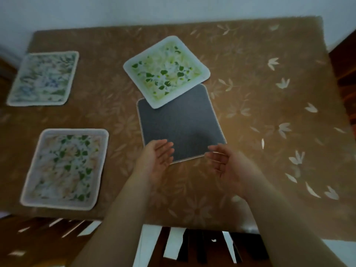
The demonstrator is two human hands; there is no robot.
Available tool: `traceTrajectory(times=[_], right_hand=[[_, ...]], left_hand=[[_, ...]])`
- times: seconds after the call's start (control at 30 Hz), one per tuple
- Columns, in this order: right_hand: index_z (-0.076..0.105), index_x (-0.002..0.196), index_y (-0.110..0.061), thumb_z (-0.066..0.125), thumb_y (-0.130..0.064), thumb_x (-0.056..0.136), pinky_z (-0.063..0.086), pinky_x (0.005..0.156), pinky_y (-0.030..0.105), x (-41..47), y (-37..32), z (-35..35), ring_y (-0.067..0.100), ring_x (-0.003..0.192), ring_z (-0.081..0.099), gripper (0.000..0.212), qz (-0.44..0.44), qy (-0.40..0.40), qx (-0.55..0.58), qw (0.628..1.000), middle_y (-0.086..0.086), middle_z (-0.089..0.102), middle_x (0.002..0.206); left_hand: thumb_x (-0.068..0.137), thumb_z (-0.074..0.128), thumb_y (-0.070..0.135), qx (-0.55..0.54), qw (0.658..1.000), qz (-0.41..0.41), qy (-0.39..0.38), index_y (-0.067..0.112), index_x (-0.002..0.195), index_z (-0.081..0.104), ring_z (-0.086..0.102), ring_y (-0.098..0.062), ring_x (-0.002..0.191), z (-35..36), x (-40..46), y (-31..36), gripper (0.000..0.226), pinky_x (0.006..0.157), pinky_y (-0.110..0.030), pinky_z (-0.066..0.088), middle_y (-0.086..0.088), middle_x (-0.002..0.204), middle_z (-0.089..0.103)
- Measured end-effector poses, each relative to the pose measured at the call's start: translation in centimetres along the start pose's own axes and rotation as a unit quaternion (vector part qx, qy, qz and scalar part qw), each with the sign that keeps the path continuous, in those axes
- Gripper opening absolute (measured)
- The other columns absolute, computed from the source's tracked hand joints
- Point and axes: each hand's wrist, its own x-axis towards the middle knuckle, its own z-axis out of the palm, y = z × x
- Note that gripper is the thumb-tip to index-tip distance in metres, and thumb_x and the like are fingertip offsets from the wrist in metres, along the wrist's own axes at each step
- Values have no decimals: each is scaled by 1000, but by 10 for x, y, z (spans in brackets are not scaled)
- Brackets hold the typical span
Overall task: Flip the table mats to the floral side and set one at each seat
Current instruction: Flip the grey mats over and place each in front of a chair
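Grey-side mat (pixel 179 124) just beyond both open hands, left hand (pixel 156 162), right hand (pixel 225 166).

Dim, warm-toned indoor light, soft motion blur throughout, brighter patch on the tabletop (pixel 269 93) at right, faint shadow under the hands, wide-angle bending at the edges, dark corners

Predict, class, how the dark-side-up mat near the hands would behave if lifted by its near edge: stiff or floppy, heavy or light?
The dark mat lies thin and flat, so it is probably light and would likely bend somewhat. Its far corner sits under the green floral mat, which may shift as it lifts. Its dark face looks textured, perhaps grippy on the tablecloth.
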Motion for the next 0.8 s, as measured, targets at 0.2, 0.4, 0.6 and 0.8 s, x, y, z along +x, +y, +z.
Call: traceTrajectory(times=[0.2,0.4,0.6,0.8], right_hand=[[71,97,-9,53,-26,103,53,66,29,47,-22,1,17,66,66,25,45,-39,-28,998,3,77,73],[72,96,-12,53,-26,102,49,70,32,78,-44,-20,17,70,67,24,83,-81,-48,992,2,78,75],[72,96,-13,54,-27,100,49,62,28,97,-59,-53,13,61,68,23,107,-93,-50,989,1,77,74],[72,96,-14,55,-28,101,50,62,28,97,-70,-67,12,61,69,22,100,-93,-65,989,0,78,74]], left_hand=[[103,51,24,-144,983,-40,103,3,142,45,59,-31,113,-3,20,-28,44,95,-41,47,-18,131,56],[108,38,28,-204,961,7,187,11,156,30,54,-35,126,-5,37,-36,52,103,-44,46,-18,138,54],[107,40,23,-132,957,-10,257,5,128,52,62,-25,88,-11,38,-38,30,84,-39,52,-12,103,64],[101,58,8,-93,951,-45,291,11,81,57,51,-4,42,-4,38,-36,20,37,-13,44,1,53,57]])
